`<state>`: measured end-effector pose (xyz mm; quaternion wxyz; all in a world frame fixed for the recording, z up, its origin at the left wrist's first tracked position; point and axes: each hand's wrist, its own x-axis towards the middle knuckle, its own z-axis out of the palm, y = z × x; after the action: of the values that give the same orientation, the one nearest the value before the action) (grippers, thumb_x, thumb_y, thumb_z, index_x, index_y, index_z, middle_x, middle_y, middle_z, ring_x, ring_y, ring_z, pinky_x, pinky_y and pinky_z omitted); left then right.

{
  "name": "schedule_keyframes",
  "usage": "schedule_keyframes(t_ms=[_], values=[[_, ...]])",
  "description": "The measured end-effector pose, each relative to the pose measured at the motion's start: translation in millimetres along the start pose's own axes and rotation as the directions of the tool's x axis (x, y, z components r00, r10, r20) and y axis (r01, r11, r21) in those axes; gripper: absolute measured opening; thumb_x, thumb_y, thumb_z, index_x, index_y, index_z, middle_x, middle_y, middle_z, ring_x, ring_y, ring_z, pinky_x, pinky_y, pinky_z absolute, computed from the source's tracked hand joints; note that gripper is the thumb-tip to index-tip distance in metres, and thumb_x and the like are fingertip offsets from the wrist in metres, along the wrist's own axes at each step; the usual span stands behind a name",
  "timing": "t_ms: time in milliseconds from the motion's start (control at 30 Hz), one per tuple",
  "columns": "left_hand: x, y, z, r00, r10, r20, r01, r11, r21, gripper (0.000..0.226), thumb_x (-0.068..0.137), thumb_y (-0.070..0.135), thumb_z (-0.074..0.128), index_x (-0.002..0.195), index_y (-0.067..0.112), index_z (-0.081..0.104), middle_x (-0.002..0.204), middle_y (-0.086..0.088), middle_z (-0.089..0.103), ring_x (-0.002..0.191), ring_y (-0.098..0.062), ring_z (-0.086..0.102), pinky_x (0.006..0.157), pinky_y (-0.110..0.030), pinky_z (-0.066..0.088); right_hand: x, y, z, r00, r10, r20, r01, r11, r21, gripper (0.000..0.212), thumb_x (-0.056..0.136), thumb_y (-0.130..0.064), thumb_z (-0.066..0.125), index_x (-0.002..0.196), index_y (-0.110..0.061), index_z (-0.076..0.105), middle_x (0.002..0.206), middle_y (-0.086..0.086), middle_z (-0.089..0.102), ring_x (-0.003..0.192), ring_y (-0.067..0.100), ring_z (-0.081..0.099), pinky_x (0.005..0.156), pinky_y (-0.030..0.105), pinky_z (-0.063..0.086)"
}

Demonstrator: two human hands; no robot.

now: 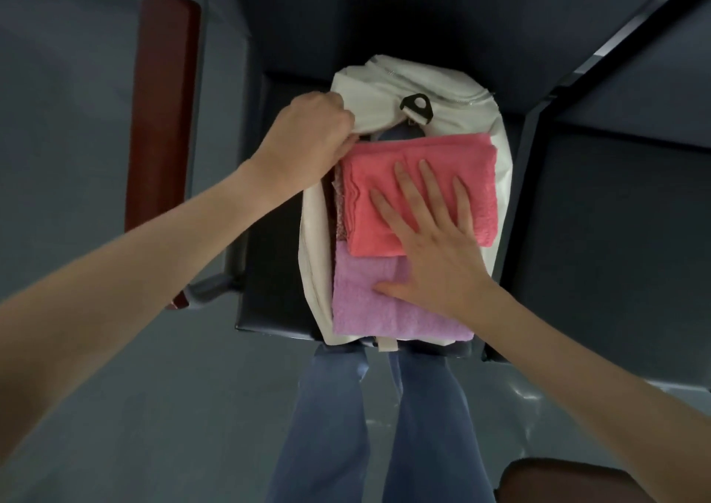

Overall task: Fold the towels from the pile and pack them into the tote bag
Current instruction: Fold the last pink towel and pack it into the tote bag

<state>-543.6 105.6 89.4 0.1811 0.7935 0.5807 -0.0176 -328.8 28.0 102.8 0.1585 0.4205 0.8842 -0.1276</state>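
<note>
A white tote bag [384, 91] lies on a dark seat. My left hand [307, 137] grips the bag's upper flap at its left side and holds it lifted. A folded pink towel [369, 210] lies half inside the bag's mouth. Below it lies a folded lilac towel [369, 306]. My right hand [431, 241] lies flat with straight fingers across both towels, fingertips on the pink one. A patterned fabric edge shows at the pink towel's left side, and a dark item shows deeper inside the bag.
The dark chair seat [269, 272] carries the bag, with a wooden armrest [161, 110] to the left and a neighbouring seat [615, 214] to the right. My legs in blue jeans [327, 425] stand at the seat's front edge. A black clip [417, 106] sits on the bag.
</note>
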Motion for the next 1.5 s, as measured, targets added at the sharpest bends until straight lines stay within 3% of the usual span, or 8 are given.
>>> schedule_keyframes(t_ms=[133,267,600,800,967,1333,1433,1500], values=[[8,-2,7,0.980,-0.190,-0.054,0.171,0.954,-0.248,0.023,0.093,0.010,0.055,0.077,-0.002,0.066,0.076,-0.014,0.062,0.068,-0.025,0.058,0.064,-0.034,0.045,8,1,7,0.999,-0.005,0.051,0.004,1.000,0.018,0.124,0.056,-0.083,0.058,0.154,-0.025,0.008,0.160,0.014,0.001,0.147,0.036,-0.002,0.115,0.057,-0.007],[13,7,-9,0.872,-0.488,0.035,0.373,0.617,-0.693,0.013,0.090,0.010,0.062,0.095,0.012,0.075,0.079,0.007,0.067,0.064,0.004,0.057,0.066,-0.009,0.045,23,9,16,0.996,0.013,0.091,-0.016,0.999,0.037,0.125,0.057,-0.086,0.054,0.154,-0.027,0.001,0.161,0.012,-0.004,0.147,0.033,-0.008,0.115,0.054,-0.011],[18,-1,-13,0.803,-0.374,0.463,0.494,-0.015,-0.869,0.014,0.095,0.002,0.054,0.098,0.004,0.067,0.097,-0.008,0.068,0.091,-0.014,0.068,0.083,-0.025,0.056,59,12,18,0.991,0.026,0.131,-0.038,0.996,0.084,0.132,0.056,-0.090,0.051,0.152,-0.025,-0.011,0.159,0.010,-0.017,0.145,0.028,-0.019,0.108,0.045,-0.028],[20,5,-9,0.899,-0.363,0.247,0.428,0.605,-0.672,0.005,0.090,0.016,0.061,0.092,0.012,0.065,0.088,0.001,0.063,0.080,-0.008,0.058,0.081,-0.030,0.050,50,11,20,1.000,0.021,0.013,-0.022,0.991,0.129,0.131,0.055,-0.085,0.057,0.154,-0.019,0.001,0.160,0.012,-0.003,0.148,0.029,-0.007,0.113,0.046,-0.020],[13,14,-7,0.961,-0.263,-0.091,0.193,0.864,-0.465,0.030,0.077,0.034,0.071,0.094,0.012,0.060,0.083,0.001,0.060,0.076,-0.011,0.055,0.073,-0.031,0.050,28,9,16,0.989,0.059,-0.136,-0.040,0.990,0.137,0.128,0.054,-0.067,0.076,0.150,-0.005,0.020,0.158,0.016,0.015,0.147,0.029,0.010,0.119,0.047,-0.003],[41,34,-13,0.998,0.055,-0.040,-0.053,0.998,0.040,0.016,0.087,-0.002,0.050,0.074,0.006,0.051,0.082,-0.019,0.053,0.070,-0.031,0.047,0.059,-0.037,0.034,28,1,23,0.984,0.152,-0.095,-0.136,0.978,0.160,0.115,0.057,-0.069,0.070,0.151,-0.025,0.023,0.157,0.011,0.022,0.145,0.032,0.015,0.114,0.055,0.000],[46,26,-5,0.982,-0.179,-0.057,0.166,0.969,-0.183,0.017,0.087,0.000,0.053,0.071,-0.001,0.060,0.072,-0.011,0.059,0.065,-0.023,0.056,0.059,-0.034,0.040,30,6,28,0.987,0.137,-0.079,-0.121,0.976,0.182,0.115,0.060,-0.076,0.064,0.153,-0.028,0.016,0.159,0.008,0.015,0.147,0.029,0.009,0.114,0.055,-0.004],[54,25,-2,0.900,-0.430,0.072,0.401,0.752,-0.524,0.022,0.088,0.005,0.055,0.067,0.005,0.063,0.064,-0.003,0.057,0.055,-0.006,0.052,0.053,-0.021,0.039,31,9,31,0.990,0.123,-0.072,-0.106,0.973,0.205,0.114,0.062,-0.079,0.059,0.153,-0.030,0.012,0.160,0.007,0.010,0.148,0.027,0.005,0.114,0.055,-0.006]])
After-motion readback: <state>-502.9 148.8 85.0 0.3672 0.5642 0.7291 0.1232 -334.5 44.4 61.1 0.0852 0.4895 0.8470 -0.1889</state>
